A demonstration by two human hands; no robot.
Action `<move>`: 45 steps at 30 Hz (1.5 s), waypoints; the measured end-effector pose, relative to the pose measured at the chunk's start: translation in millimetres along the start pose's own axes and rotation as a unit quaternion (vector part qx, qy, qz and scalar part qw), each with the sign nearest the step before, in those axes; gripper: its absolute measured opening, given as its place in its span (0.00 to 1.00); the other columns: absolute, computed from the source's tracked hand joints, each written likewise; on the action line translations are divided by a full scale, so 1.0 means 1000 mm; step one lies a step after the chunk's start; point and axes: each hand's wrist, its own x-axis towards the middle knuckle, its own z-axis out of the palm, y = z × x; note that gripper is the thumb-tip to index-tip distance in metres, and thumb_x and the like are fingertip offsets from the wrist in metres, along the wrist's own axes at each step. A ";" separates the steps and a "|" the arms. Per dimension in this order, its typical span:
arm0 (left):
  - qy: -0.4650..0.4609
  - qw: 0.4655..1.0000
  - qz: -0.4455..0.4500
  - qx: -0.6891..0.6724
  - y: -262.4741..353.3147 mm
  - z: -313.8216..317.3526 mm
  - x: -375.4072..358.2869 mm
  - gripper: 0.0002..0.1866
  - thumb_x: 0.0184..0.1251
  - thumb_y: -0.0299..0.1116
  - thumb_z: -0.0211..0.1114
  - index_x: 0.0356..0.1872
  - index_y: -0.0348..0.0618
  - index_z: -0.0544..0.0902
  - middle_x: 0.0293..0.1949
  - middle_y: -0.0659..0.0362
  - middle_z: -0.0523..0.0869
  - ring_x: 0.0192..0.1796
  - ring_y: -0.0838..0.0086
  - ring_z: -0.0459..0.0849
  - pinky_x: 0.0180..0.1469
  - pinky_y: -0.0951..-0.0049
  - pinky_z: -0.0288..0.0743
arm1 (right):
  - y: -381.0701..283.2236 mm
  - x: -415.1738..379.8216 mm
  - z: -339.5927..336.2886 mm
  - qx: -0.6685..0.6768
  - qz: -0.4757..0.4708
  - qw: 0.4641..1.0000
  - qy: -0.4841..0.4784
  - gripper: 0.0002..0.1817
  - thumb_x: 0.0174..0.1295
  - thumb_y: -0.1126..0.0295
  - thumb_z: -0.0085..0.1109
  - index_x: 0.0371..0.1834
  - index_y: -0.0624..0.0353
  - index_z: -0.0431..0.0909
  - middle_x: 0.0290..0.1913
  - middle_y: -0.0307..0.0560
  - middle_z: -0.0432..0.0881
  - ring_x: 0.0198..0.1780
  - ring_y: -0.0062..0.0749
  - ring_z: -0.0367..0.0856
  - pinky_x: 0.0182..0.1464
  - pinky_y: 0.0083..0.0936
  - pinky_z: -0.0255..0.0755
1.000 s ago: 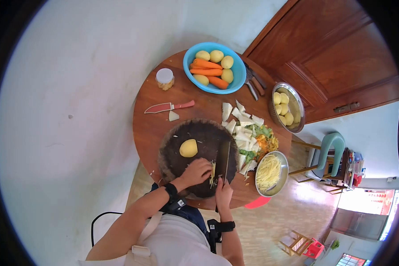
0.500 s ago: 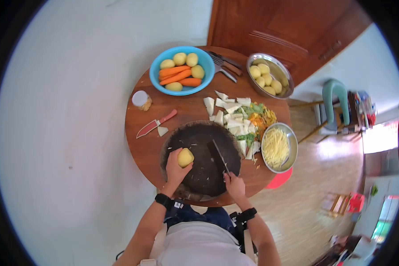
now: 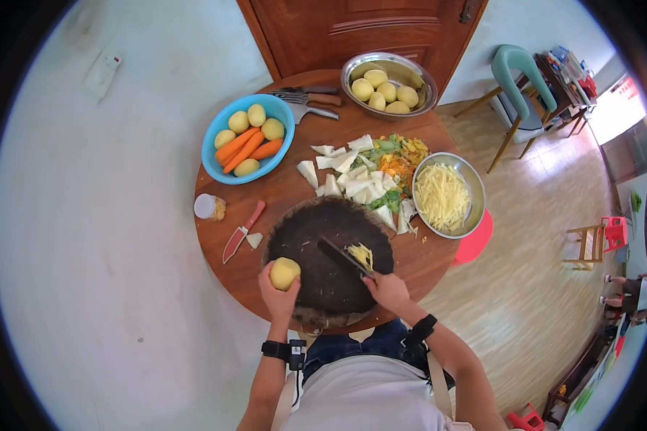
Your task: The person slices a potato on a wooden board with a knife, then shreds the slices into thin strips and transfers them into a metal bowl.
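My left hand [image 3: 279, 296] holds a peeled potato [image 3: 285, 274] at the left edge of the round dark chopping board [image 3: 316, 280]. My right hand [image 3: 388, 291] grips the handle of a cleaver [image 3: 341, 255], whose dark blade points up and left over the board. Beside the blade, on its right, lies a small heap of potato shreds [image 3: 361, 256]. A steel bowl of potato shreds [image 3: 442, 197] stands to the right. White wedge-shaped pieces [image 3: 356, 188] lie behind the board with green and orange scraps [image 3: 399, 164].
A blue basin [image 3: 212, 147] of carrots and potatoes, several knives [image 3: 313, 99] and a steel bowl [image 3: 424, 79] of potatoes stand at the back. A red-handled knife [image 3: 241, 237] and a lidded jar [image 3: 205, 206] lie left. A green chair [image 3: 517, 79] stands beyond.
The view has turned and shifted. The potato shreds beside the blade now show on the board. My left hand and its potato have moved toward the board's left edge.
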 end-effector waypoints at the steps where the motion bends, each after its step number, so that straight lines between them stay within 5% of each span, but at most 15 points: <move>1: -0.017 0.999 0.029 0.006 0.004 0.007 -0.002 0.33 0.40 0.29 0.72 0.52 0.39 0.70 0.49 0.53 0.74 0.53 0.63 0.73 0.57 0.66 0.66 | 0.006 0.005 -0.005 0.015 0.010 0.999 0.027 0.17 0.63 0.54 0.47 0.31 0.56 0.77 0.23 0.56 0.79 0.29 0.54 0.79 0.31 0.46 0.72; 6: -0.112 0.987 0.112 -0.038 0.038 0.047 -0.018 0.32 0.39 0.32 0.72 0.50 0.41 0.71 0.45 0.50 0.75 0.49 0.56 0.75 0.53 0.64 0.69 | 0.009 0.019 -0.025 0.001 0.027 0.997 0.067 0.16 0.63 0.56 0.48 0.29 0.57 0.75 0.22 0.57 0.78 0.29 0.54 0.78 0.31 0.47 0.71; 11: -0.177 0.981 0.074 -0.019 0.037 0.068 -0.029 0.35 0.38 0.32 0.73 0.52 0.42 0.69 0.47 0.50 0.74 0.50 0.57 0.74 0.52 0.63 0.70 | 0.011 0.018 -0.011 -0.014 0.027 0.994 0.101 0.15 0.63 0.57 0.47 0.28 0.57 0.73 0.19 0.58 0.76 0.27 0.55 0.77 0.29 0.47 0.71; 17: -0.101 0.976 0.191 -0.019 0.034 0.053 -0.025 0.31 0.39 0.32 0.73 0.50 0.42 0.72 0.47 0.50 0.74 0.49 0.55 0.74 0.50 0.63 0.71 | -0.007 0.000 -0.016 0.008 -0.008 0.995 0.100 0.12 0.63 0.59 0.47 0.31 0.56 0.71 0.17 0.56 0.75 0.23 0.54 0.77 0.26 0.46 0.71; 20: -0.133 0.959 0.244 -0.064 0.036 0.056 -0.022 0.29 0.40 0.27 0.72 0.49 0.42 0.71 0.48 0.49 0.73 0.50 0.54 0.73 0.52 0.62 0.69 | -0.023 -0.011 -0.022 0.025 -0.024 0.997 0.070 0.11 0.63 0.61 0.47 0.31 0.56 0.70 0.16 0.55 0.75 0.22 0.53 0.77 0.24 0.46 0.71; 24: -0.123 0.971 0.199 -0.046 0.026 0.069 -0.032 0.28 0.40 0.26 0.71 0.47 0.42 0.71 0.48 0.50 0.72 0.50 0.55 0.72 0.52 0.62 0.68 | -0.029 -0.004 -0.013 0.005 -0.036 0.997 0.066 0.11 0.63 0.61 0.47 0.30 0.56 0.69 0.15 0.54 0.75 0.22 0.51 0.77 0.23 0.44 0.71; 26: -0.043 0.990 0.129 -0.048 0.024 0.069 -0.040 0.26 0.40 0.25 0.70 0.45 0.42 0.70 0.47 0.50 0.71 0.50 0.56 0.72 0.51 0.62 0.68 | -0.032 -0.001 -0.006 0.001 -0.038 0.998 0.058 0.11 0.63 0.61 0.47 0.29 0.56 0.69 0.15 0.54 0.74 0.21 0.51 0.77 0.23 0.44 0.71; 45: -0.012 0.988 0.149 -0.035 0.012 0.074 -0.039 0.10 0.51 0.18 0.57 0.33 0.39 0.66 0.40 0.49 0.68 0.46 0.54 0.67 0.51 0.60 0.62 | -0.055 -0.026 -0.031 -0.095 -0.096 0.991 -0.013 0.09 0.63 0.62 0.47 0.32 0.56 0.67 0.15 0.49 0.75 0.19 0.46 0.77 0.20 0.38 0.70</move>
